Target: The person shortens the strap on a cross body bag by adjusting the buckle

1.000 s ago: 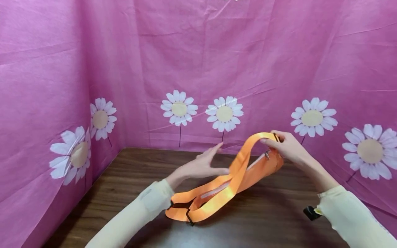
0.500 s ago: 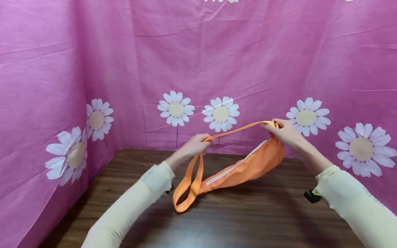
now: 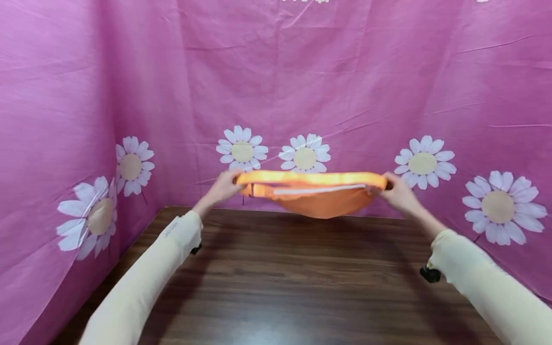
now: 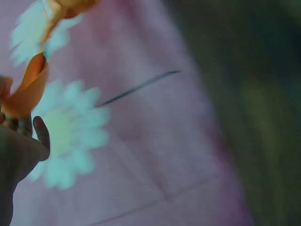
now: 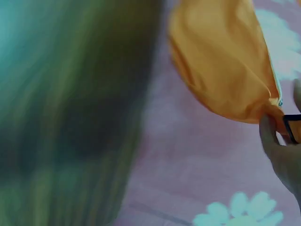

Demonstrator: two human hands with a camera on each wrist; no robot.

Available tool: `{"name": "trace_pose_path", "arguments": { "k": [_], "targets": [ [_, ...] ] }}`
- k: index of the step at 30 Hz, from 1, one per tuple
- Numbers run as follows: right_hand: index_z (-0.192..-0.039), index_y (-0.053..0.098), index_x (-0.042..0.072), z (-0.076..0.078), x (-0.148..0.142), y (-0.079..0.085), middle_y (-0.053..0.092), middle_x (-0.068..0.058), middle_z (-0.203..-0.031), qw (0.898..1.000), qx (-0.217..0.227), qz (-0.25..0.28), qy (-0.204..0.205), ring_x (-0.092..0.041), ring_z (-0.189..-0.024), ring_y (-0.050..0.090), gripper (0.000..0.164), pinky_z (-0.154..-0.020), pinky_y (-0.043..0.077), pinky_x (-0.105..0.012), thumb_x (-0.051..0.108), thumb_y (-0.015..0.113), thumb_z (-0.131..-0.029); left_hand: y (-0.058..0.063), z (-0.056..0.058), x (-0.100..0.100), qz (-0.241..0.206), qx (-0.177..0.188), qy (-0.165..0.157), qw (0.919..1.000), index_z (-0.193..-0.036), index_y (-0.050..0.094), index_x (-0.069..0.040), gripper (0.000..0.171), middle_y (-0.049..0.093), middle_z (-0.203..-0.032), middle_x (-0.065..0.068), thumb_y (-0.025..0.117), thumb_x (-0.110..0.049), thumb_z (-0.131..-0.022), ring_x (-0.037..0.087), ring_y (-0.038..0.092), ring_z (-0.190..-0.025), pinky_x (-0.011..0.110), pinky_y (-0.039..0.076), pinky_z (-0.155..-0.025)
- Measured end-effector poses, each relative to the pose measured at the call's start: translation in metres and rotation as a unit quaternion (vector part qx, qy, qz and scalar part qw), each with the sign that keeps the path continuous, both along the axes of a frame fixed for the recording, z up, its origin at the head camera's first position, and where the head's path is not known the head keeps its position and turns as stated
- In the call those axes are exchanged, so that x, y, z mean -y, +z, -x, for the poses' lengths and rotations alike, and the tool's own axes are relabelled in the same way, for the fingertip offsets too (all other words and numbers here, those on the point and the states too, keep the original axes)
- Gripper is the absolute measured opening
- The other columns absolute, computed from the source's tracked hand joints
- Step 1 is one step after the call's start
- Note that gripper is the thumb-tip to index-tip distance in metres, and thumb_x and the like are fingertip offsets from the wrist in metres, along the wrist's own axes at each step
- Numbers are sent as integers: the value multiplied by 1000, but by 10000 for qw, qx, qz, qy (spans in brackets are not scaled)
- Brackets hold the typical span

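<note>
An orange waist bag [image 3: 325,206] hangs stretched sideways in the air over the far part of the table. Its flat strap [image 3: 310,178] runs along the top, just above a pale zipper [image 3: 319,190]. At the left end my left hand [image 3: 224,187] holds the looped strap; in the left wrist view the fingers are inside the orange loop [image 4: 29,94], thumb alongside. My right hand [image 3: 399,192] pinches the bag's right corner, where the right wrist view shows a black buckle [image 5: 292,128] by the thumb. Most right fingers are hidden there.
A dark wood-grain table [image 3: 276,273] lies below the bag. Behind and at both sides hangs a pink cloth [image 3: 276,86] printed with white daisies, close behind the hands.
My left hand, first open near the strap, has gripped it and moved left and up. The bag has swung up from a slant to level, its strap pulled out long.
</note>
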State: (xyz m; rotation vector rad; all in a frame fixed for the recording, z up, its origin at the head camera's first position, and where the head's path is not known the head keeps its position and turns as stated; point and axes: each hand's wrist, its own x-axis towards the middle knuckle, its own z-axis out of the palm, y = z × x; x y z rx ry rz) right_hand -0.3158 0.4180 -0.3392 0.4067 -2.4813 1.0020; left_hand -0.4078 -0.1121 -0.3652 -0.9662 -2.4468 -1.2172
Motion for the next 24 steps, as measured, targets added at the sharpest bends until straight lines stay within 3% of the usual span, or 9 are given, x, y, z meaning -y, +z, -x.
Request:
{"name": "trace_pose_path", "arguments": {
  "k": [2, 4, 7, 9, 13, 16, 18, 21, 24],
  "targets": [
    [-92, 62, 0, -1, 2, -29, 65, -13, -86, 9938, -557, -958, 26, -27, -76, 61, 27, -64, 53, -37, -12, 79, -75, -28, -6, 8, 656, -183, -385, 9969, -94, 67, -9, 19, 62, -81, 0, 78, 3, -83, 18, 57, -75, 34, 51, -69],
    [-92, 65, 1, -5, 1, -61, 67, -13, -87, 9854, -831, -1461, 259, -31, -78, 63, 37, -66, 54, -44, -16, 80, -63, -58, -15, 15, 1263, -276, -810, 9883, -90, 66, -13, 23, 59, -78, -6, 82, -1, -80, 12, 54, -73, 32, 50, -67],
    [-95, 68, 1, -20, -2, -102, 69, -12, -94, 9735, -801, -1993, 783, -30, -84, 65, 45, -71, 55, -47, -15, 83, -56, -91, -40, 22, 2075, -155, -1311, 9693, -87, 61, -17, 27, 52, -74, -10, 87, -17, -81, 6, 48, -69, 30, 45, -67],
    [-96, 68, 2, -32, -2, -122, 69, -15, -102, 9637, -597, -2311, 1195, -29, -89, 65, 46, -73, 56, -44, -13, 83, -56, -101, -61, 27, 2607, -91, -1574, 9525, -86, 59, -18, 32, 50, -73, -10, 88, -33, -81, 6, 45, -69, 33, 43, -71],
    [-95, 66, 0, -52, 1, -136, 64, -27, -118, 9395, -395, -2909, 1767, -38, -105, 64, 44, -79, 56, -47, -23, 71, -58, -95, -94, 29, 3438, -317, -1728, 9225, -98, 68, -16, 40, 60, -90, -11, 83, -50, -82, 10, 55, -85, 42, 40, -87],
    [-90, 63, 3, -64, 4, -131, 58, -34, -124, 9234, -431, -3418, 1692, -47, -108, 60, 43, -82, 54, -55, -27, 65, -60, -82, -102, 23, 3877, -720, -1483, 9069, -109, 73, -16, 39, 65, -107, -8, 78, -48, -87, 16, 58, -105, 47, 37, -95],
    [-88, 61, 6, -72, 8, -126, 58, -33, -126, 9106, -390, -3847, 1461, -46, -96, 61, 40, -77, 54, -56, -24, 66, -63, -75, -106, 18, 4081, -816, -1328, 8995, -115, 74, -16, 38, 66, -114, -5, 76, -45, -91, 19, 57, -114, 49, 35, -99],
    [-89, 63, 10, -85, 19, -113, 61, -25, -125, 8992, -49, -4240, 1082, -40, -87, 62, 33, -75, 52, -58, -14, 71, -67, -72, -112, 13, 3989, -594, -1367, 9048, -121, 73, -15, 35, 68, -120, -5, 72, -39, -95, 19, 56, -118, 48, 35, -100],
    [-102, 70, 7, -91, 27, -95, 64, -21, -124, 9127, 292, -4020, 666, -42, -93, 65, 32, -81, 51, -61, -5, 72, -73, -73, -117, 14, 3403, -485, -1539, 9264, -130, 68, -12, 39, 67, -127, -3, 69, -35, -99, 21, 56, -122, 51, 33, -102]
  ]
}}
